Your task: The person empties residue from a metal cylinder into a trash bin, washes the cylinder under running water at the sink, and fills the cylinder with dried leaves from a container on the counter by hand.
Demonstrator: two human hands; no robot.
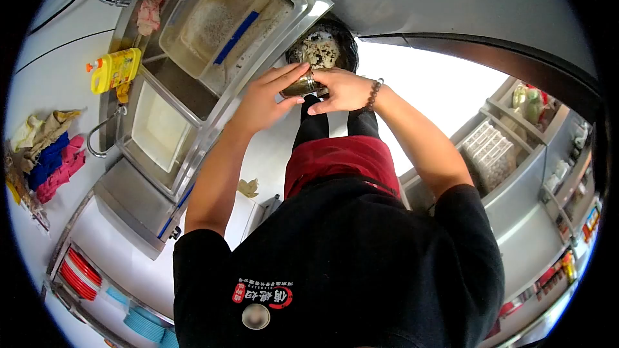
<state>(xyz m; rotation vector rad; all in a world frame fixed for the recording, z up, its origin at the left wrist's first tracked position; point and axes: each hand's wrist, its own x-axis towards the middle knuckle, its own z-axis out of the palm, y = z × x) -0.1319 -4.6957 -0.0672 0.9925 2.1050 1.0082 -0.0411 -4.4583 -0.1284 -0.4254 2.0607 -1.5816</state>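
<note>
A small glass jar (pixel 298 86) with a shiny rim is between my two hands, above my legs. My left hand (pixel 267 98) grips the jar's body from the left, thumb and fingers on either side. My right hand (pixel 342 89), with a beaded bracelet at the wrist, is closed around the jar's rim end. Just beyond the hands is a bin (pixel 353 51) with a black liner, holding pale and dark scraps. The jar's contents are too dark to make out.
At the left are steel sinks (pixel 225 100) with a plastic tub (pixel 187 26), a blue-edged strip, a yellow bottle (pixel 116 71) and a pink cloth (pixel 150 11). Rags hang on the left wall. Steel drawers (pixel 525 154) with a white basket stand at the right.
</note>
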